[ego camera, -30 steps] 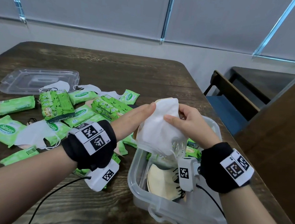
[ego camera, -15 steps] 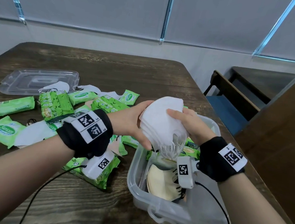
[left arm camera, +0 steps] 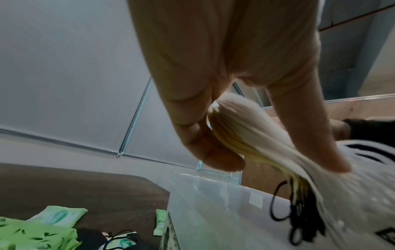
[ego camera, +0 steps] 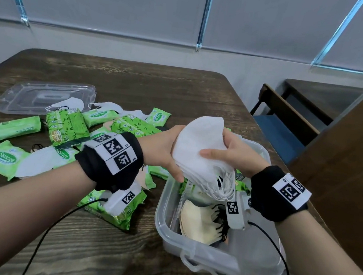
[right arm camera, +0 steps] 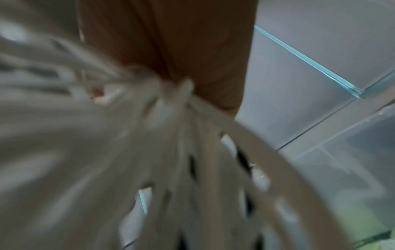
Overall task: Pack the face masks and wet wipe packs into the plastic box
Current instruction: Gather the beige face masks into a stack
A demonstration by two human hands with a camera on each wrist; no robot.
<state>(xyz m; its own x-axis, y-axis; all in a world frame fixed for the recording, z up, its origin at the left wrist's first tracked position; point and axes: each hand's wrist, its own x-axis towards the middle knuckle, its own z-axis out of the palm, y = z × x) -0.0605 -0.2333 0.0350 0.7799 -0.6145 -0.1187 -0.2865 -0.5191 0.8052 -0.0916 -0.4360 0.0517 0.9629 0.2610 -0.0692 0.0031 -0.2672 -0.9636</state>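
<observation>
A stack of white face masks (ego camera: 199,147) is held above the clear plastic box (ego camera: 196,255), its ear loops hanging down toward the box. My left hand (ego camera: 166,151) grips the stack from the left, thumb and fingers on either side of the stack (left arm camera: 241,133). My right hand (ego camera: 229,152) holds it from the right, thumb across the front; the right wrist view shows only blurred white mask loops (right arm camera: 171,152). Inside the box lie a beige mask (ego camera: 199,222) with black loops and green wet wipe packs (ego camera: 240,179). More green wipe packs (ego camera: 67,127) and white masks (ego camera: 35,164) lie on the table at left.
The box's clear lid (ego camera: 43,96) lies upside down at the far left of the dark wooden table (ego camera: 137,83). A chair with a blue seat (ego camera: 282,128) stands off the table's right side. A wooden panel (ego camera: 348,174) rises at the right.
Both hands have tipped the mask stack over from upright toward lying sideways and shifted it slightly left. My left hand has gone from touching it with straight fingers to gripping it.
</observation>
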